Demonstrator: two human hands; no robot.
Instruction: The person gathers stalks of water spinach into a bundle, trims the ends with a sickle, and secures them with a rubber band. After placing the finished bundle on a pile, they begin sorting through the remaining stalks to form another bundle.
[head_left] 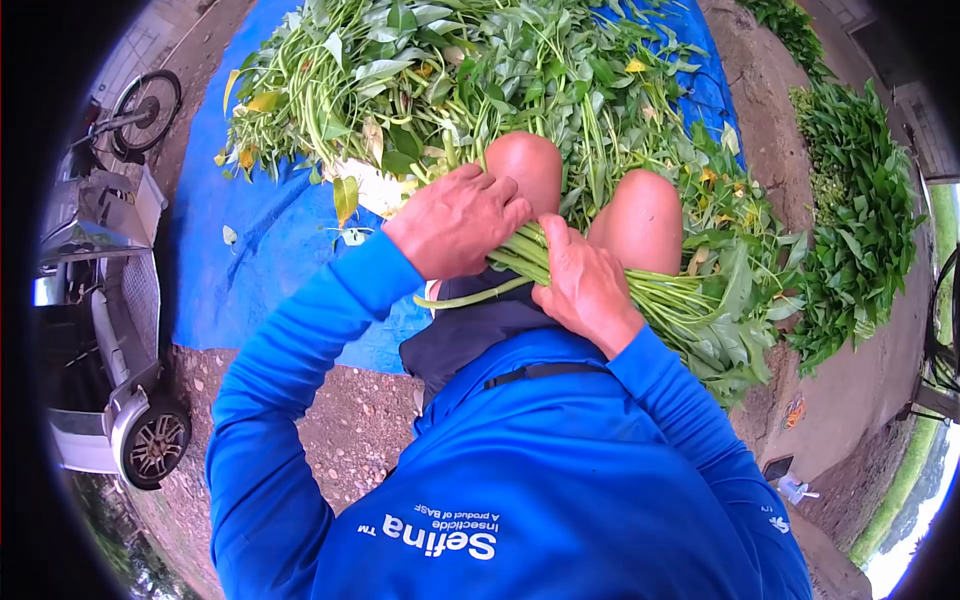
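Observation:
My right hand (588, 283) is wrapped around a bunch of water spinach (665, 298) lying across my lap. Its leaves spread to the right, past my knee. My left hand (462, 222) is closed at the cut-stem end of the same bunch, fingers curled down over the stems; what lies under the palm is hidden. One loose stem bends out below that hand. Beyond my knees, a large heap of water spinach (540, 80) with some yellow leaves covers much of a blue tarp (260, 240).
A second pile of leafy greens (850, 220) lies on the ground at the right. At the left stand a vehicle with a spoked wheel (157, 446) and, farther off, another wheel (147, 114). A pale flat piece (368, 187) lies at the heap's near left edge.

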